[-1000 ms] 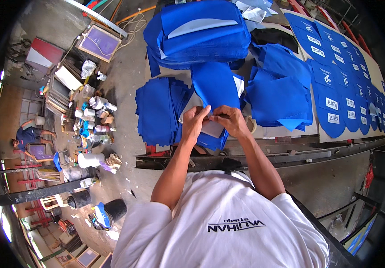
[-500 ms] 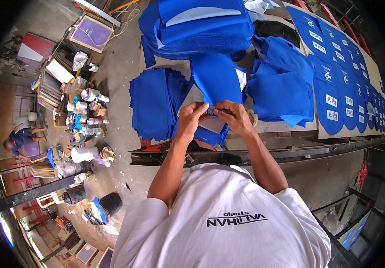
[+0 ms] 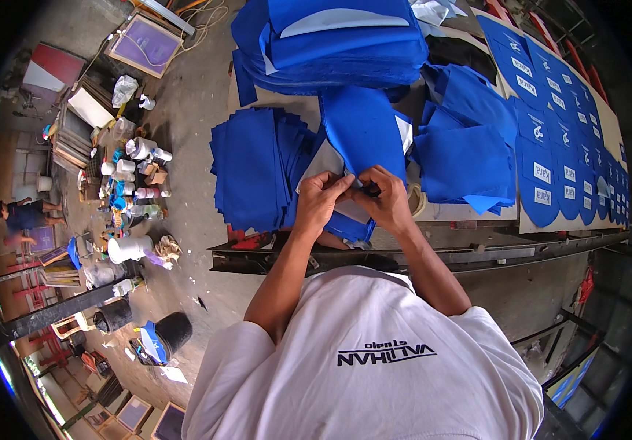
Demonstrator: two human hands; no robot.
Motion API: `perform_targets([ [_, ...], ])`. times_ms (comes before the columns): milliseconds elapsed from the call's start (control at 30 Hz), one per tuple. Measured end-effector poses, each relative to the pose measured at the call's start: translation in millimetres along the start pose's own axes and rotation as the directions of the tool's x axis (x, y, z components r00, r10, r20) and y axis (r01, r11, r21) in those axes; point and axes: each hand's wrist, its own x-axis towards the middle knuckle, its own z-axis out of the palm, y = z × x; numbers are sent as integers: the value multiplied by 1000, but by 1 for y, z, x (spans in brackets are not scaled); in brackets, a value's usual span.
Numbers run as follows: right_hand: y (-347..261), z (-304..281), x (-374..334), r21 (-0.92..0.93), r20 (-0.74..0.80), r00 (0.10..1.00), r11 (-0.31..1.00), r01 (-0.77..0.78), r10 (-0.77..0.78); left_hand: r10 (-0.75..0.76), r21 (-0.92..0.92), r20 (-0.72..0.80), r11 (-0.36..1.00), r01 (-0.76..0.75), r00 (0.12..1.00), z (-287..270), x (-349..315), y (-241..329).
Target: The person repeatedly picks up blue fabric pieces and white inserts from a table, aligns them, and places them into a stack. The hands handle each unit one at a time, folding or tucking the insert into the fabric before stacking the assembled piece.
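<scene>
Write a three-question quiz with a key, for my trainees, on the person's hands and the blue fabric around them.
1. True or false: the left hand and right hand meet at the near end of a smooth blue fabric piece.

2. Where is the thick, layered blue fabric stack? A: nearer the body than the hands; B: beyond the hands; C: in the left hand.

3. Fill in: flat, round-ended blue fabric panels with white prints lie to the hands' ____.

Key: 1 true; 2 B; 3 right.

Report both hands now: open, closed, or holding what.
Left hand: closed, pinching the near edge of the blue sheet.
Right hand: closed, fingers curled, holding the same sheet's near edge.
</scene>
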Motion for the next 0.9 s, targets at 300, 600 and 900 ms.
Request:
perform_targets([
  [300, 6, 16, 7, -177, -318, 927, 973, 146, -197, 129, 73, -34, 989, -126, 991, -7, 0, -5],
  [600, 22, 21, 10, -402, -287, 934, 912, 85, -213, 143, -52, -377, 983, -176, 915, -66, -8, 9],
  [900, 19, 15, 9, -310, -292, 947, 950, 42, -137, 87, 192, -510, 981, 14, 856, -212, -13, -42],
])
